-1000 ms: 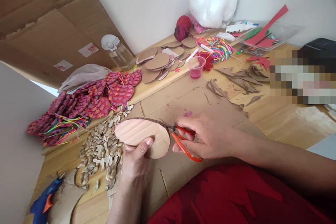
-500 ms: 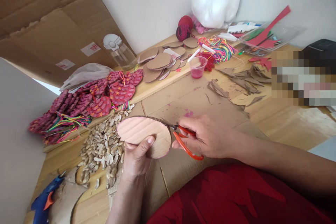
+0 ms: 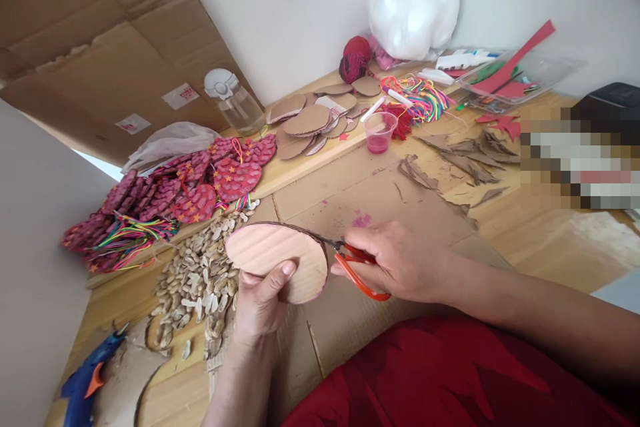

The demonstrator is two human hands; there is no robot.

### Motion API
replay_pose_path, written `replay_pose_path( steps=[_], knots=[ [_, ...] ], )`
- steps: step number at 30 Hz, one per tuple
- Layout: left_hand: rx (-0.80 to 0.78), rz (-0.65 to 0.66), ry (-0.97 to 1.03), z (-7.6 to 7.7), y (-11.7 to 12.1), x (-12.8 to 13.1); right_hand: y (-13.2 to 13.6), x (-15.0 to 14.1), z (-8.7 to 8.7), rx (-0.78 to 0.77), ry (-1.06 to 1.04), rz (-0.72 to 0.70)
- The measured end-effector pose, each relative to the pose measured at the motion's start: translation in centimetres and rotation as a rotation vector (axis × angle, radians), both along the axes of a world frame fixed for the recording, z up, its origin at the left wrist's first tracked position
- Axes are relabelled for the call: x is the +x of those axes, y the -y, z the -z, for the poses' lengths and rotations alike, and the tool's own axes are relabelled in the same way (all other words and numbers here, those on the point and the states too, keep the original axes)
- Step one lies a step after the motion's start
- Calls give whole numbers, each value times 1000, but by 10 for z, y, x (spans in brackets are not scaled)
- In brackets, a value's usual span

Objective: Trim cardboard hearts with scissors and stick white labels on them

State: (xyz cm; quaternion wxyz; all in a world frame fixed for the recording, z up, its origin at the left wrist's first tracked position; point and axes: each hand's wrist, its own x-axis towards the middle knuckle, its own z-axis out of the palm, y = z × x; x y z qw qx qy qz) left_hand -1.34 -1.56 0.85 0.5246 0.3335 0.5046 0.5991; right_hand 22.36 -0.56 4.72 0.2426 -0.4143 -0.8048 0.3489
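Observation:
My left hand (image 3: 265,297) grips an oval cardboard piece (image 3: 275,250) with a pink line along its edge, thumb on top and fingers underneath. Around the orange handles of a pair of scissors (image 3: 363,280) are the fingers of my right hand (image 3: 400,263). The dark blades lie along the far upper edge of the oval, partly hidden by it. Peanut shells (image 3: 200,273) are heaped left of my left hand. Beneath both hands lies a flat cardboard sheet (image 3: 345,180) with pink stains.
Decorated red pieces (image 3: 237,177) pile up at the left, above a blue glue gun (image 3: 93,373). Cut cardboard ovals (image 3: 307,120), a plastic cup (image 3: 379,137) of pink liquid and colourful cords (image 3: 417,97) sit at the back. Cardboard scraps (image 3: 470,153) lie to the right.
The scissor handles have drawn closer together as my right hand closes, with the blades still along the oval's edge. The whole view has shifted slightly; my left hand keeps its grip.

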Motion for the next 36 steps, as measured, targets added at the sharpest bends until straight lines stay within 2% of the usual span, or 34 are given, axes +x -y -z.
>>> replay_pose_path(
  steps=[13,30,36],
  knots=[
    [43,80,-55,2,2,-3,-1,3,1,19,-22,-46],
    [-8,60,-63,-1,0,-2,-2,4,1,142,26,-23],
    [-21,60,-60,0,-1,-3,-5,7,-5,88,-8,91]
  ],
)
